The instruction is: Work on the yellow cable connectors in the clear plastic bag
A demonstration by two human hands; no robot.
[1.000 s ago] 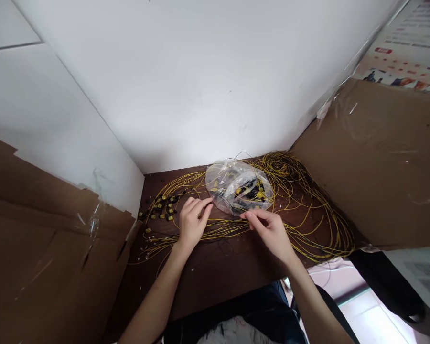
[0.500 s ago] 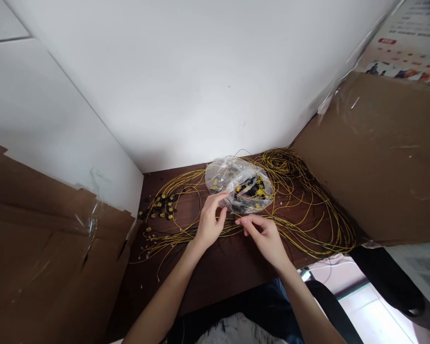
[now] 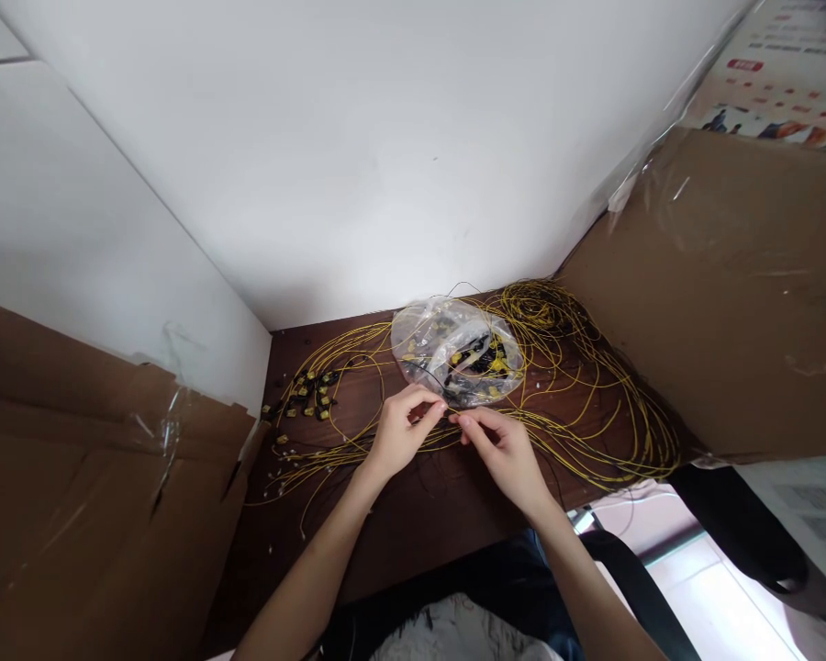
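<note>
My left hand (image 3: 403, 430) is closed in a pinch, thumb and forefinger meeting on a thin wire (image 3: 450, 410). Just to its right, my right hand (image 3: 504, 450) pinches the same wire, with its fingertips almost touching the left ones. The wire's very end is too small to make out. Beneath and beside both hands runs a loose bundle of yellow and black wires (image 3: 571, 447). Right behind my fingers lies an open clear plastic bag (image 3: 423, 332) holding black and yellow connectors (image 3: 485, 356).
Several wired connectors (image 3: 309, 390) lie at the left of the brown table (image 3: 427, 514). A coil of yellow wire (image 3: 533, 308) sits at the back right. Cardboard panels (image 3: 716, 303) flank both sides, and a white wall (image 3: 385, 165) rises behind.
My left hand has moved slightly down and right, and its spread thumb and forefinger have closed on the wire. My right hand keeps its pinch and has barely moved.
</note>
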